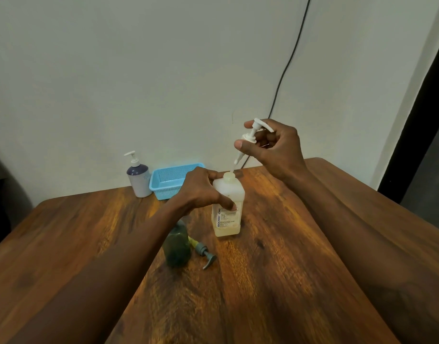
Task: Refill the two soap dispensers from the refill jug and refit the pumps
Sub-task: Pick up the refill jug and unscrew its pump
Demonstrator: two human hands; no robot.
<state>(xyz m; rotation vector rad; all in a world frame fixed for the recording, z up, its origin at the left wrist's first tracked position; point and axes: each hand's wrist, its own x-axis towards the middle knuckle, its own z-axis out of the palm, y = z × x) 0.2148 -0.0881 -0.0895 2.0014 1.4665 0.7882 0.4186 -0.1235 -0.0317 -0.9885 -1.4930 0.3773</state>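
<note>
A translucent white square bottle (229,214) with a printed label stands mid-table, holding a low layer of yellowish liquid. My left hand (201,188) grips its shoulder. My right hand (275,145) holds a white pump (250,135) above it, the dip tube slanting down into the open neck. A dark green bottle (177,244) stands just in front of my left forearm, its neck hidden. Its grey pump (204,254) lies on the table beside it. A white and purple dispenser (139,177) with its pump fitted stands at the back.
A light blue plastic basket (172,181) sits at the table's back edge against the wall, behind the square bottle. A dark cable (288,70) hangs down the wall behind the wooden table (263,281). The table's right edge (387,199) runs close to my right forearm.
</note>
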